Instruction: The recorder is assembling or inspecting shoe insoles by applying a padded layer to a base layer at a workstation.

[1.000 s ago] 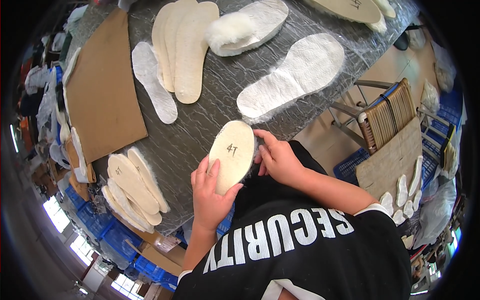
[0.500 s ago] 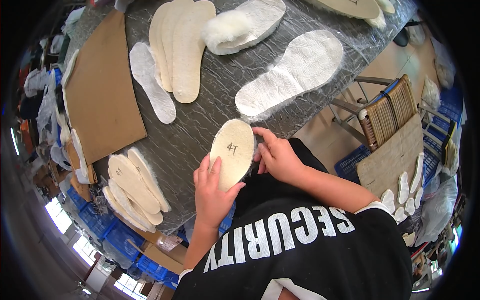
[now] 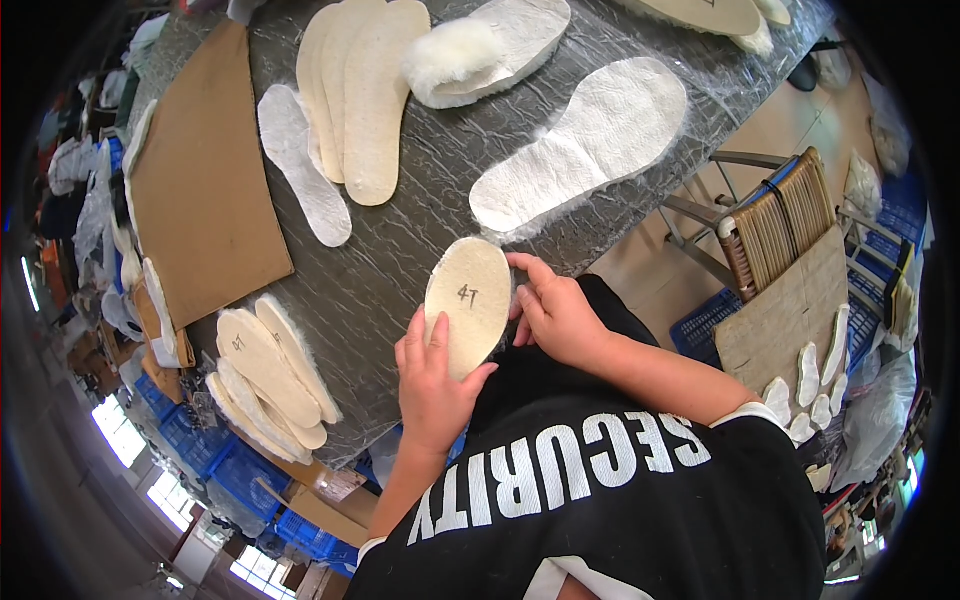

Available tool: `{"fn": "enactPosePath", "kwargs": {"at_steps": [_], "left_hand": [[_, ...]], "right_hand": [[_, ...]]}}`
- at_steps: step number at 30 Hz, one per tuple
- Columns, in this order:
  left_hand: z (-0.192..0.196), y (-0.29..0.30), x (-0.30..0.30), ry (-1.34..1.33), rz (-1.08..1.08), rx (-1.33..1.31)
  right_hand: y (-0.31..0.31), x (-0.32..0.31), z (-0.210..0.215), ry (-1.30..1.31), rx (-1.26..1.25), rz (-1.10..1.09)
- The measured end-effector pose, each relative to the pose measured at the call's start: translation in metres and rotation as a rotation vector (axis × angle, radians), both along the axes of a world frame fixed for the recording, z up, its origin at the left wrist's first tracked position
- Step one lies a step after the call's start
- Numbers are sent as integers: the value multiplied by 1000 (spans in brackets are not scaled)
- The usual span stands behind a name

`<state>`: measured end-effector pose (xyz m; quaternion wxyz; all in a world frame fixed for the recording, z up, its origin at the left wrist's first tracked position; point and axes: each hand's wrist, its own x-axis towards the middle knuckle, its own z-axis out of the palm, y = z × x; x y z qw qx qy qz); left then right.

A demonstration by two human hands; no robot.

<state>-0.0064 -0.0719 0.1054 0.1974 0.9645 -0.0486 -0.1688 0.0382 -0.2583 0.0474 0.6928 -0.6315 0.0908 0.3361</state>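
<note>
Cream oval felt insole at grey table edge | left hand cups its lower end, right hand pinches its side | looks light, thin, bendy: hold by edges with 2 hands.

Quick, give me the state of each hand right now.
Left hand: closed on the lower end of the oval insole.
Right hand: fingers curled on the same insole's right edge.

Your insole carries a small dark handwritten mark at its centre. Left of it, another insole bears a similar mark. No packages, signs or screens.
</note>
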Motion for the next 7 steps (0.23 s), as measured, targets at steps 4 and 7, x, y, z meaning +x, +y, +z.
{"fn": "enactPosePath", "kwargs": {"at_steps": [4,7], "left_hand": [[-2,-2,-2,-15,1,13],[-5,-3,-5,-44,-3,28]], "right_hand": [[0,-1,-1,-6,2,-4],[1,-2,0,-4,4,-14]]}}
